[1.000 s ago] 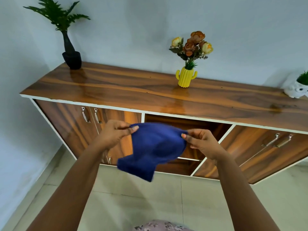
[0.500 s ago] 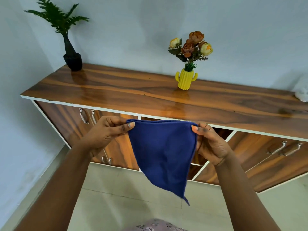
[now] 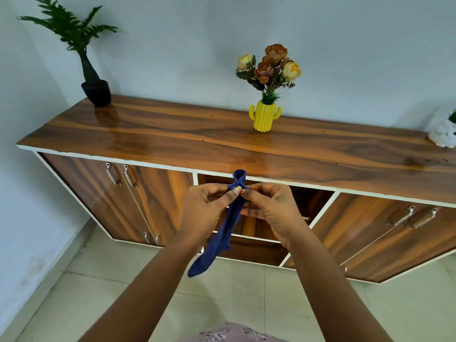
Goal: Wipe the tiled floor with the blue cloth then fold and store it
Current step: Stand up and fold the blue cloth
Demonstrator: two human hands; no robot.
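The blue cloth [image 3: 222,239] hangs folded in half as a narrow strip in front of me, its top corners pinched together. My left hand [image 3: 206,213] and my right hand [image 3: 269,211] meet at the top edge, fingertips touching, both gripping the cloth. A small loop of cloth sticks up above the fingers. The lower end dangles over the pale tiled floor [image 3: 103,287]. Behind the hands is the open middle compartment [image 3: 308,206] of a wooden sideboard [image 3: 172,139].
On the sideboard top stand a black potted fern [image 3: 95,91] at the left, a yellow cactus vase with flowers [image 3: 265,117] in the middle and a white planter [image 3: 444,134] at the right edge. Closed doors with metal handles [image 3: 121,174] flank the open compartment.
The cloth was held spread wide between my hands; they have now come together, folding it in half into a narrow hanging strip. My view has shifted slightly.
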